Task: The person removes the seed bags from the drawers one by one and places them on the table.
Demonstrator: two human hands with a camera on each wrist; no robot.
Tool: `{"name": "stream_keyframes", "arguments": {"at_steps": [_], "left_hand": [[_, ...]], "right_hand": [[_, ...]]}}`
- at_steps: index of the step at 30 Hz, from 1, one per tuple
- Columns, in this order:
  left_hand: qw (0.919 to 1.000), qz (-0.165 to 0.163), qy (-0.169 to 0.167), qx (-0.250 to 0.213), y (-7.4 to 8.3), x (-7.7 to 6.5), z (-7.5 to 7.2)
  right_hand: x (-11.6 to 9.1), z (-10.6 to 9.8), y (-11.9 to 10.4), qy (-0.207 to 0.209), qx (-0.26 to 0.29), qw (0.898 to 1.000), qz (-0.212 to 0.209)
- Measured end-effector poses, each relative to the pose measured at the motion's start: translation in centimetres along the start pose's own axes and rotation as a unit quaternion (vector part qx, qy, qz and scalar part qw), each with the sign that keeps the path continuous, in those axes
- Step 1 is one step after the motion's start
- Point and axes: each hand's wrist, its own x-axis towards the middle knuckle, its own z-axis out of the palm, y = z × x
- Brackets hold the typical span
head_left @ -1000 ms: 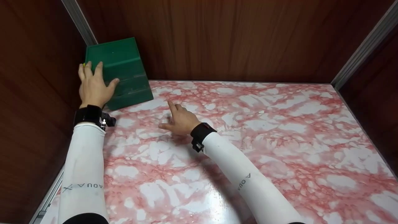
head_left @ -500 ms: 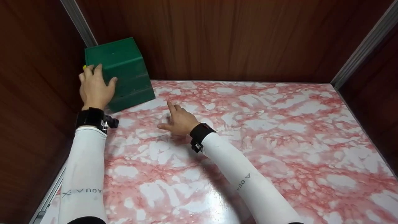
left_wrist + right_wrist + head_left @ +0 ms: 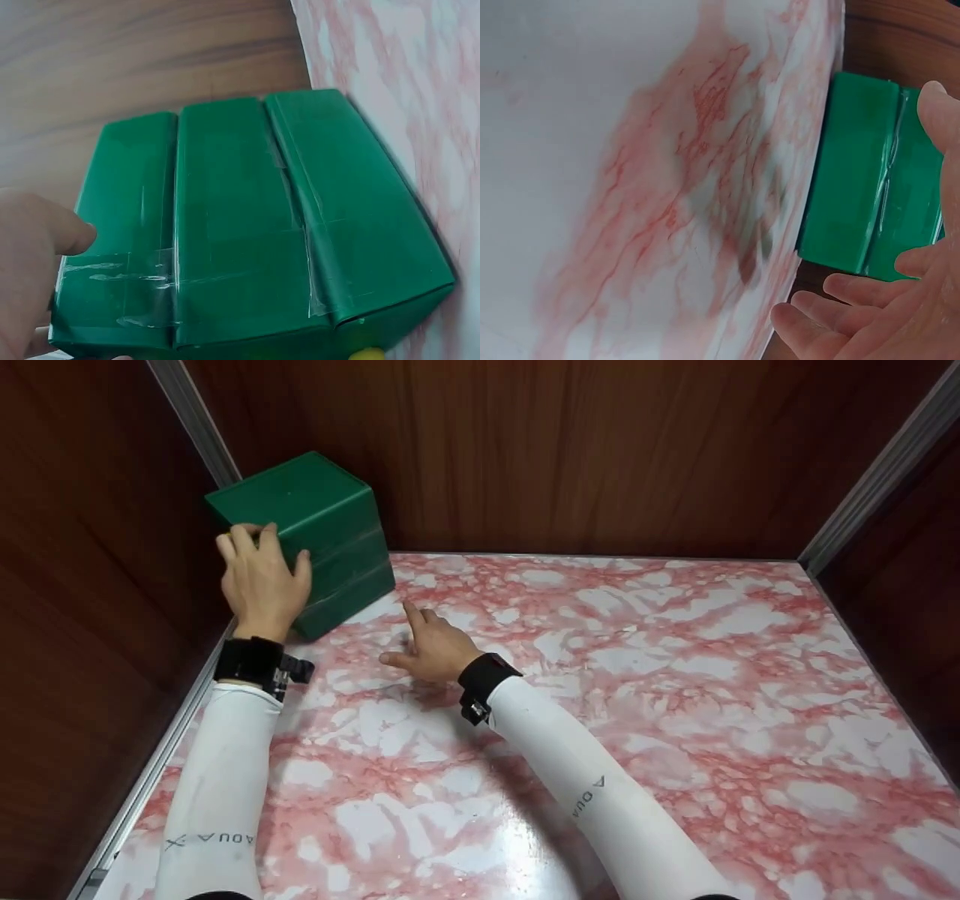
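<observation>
A green three-tier box (image 3: 341, 562) stands in the back left corner, its tiers joined with clear tape (image 3: 315, 270). My left hand (image 3: 264, 581) grips its left edge, thumb on the near face and fingers bent over the side in the head view. A small yellow knob (image 3: 367, 354) shows low on the box in the left wrist view; the rest of that side is hidden. To the right of the box, apart from it, my right hand (image 3: 435, 649) hovers close over the table with fingers loosely extended and nothing in them.
The table (image 3: 637, 697) has a red and white marbled top. Dark wood panels enclose it: a back wall (image 3: 570, 457), a left wall (image 3: 90, 585) and a right wall (image 3: 907, 547), with metal posts (image 3: 199, 427) at the corners.
My left hand has moved right and toward me, turning the green box so its near face swings to the right and more of its side shows. My right hand has stayed nearly still.
</observation>
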Motion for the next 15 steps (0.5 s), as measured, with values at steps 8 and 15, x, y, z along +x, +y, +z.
{"name": "stream_keyframes", "arguments": {"at_steps": [8,15], "left_hand": [[0.9982,0.055,0.02,-0.01,1.4,-0.8,-0.3],[0.998,0.016,0.047,-0.04,0.0,1.1,-1.2]], "right_hand": [[0.3,0.2,0.1,-0.001,-0.004,1.0,-0.006],[0.2,0.5,-0.3,-0.001,-0.002,1.0,0.003]]}}
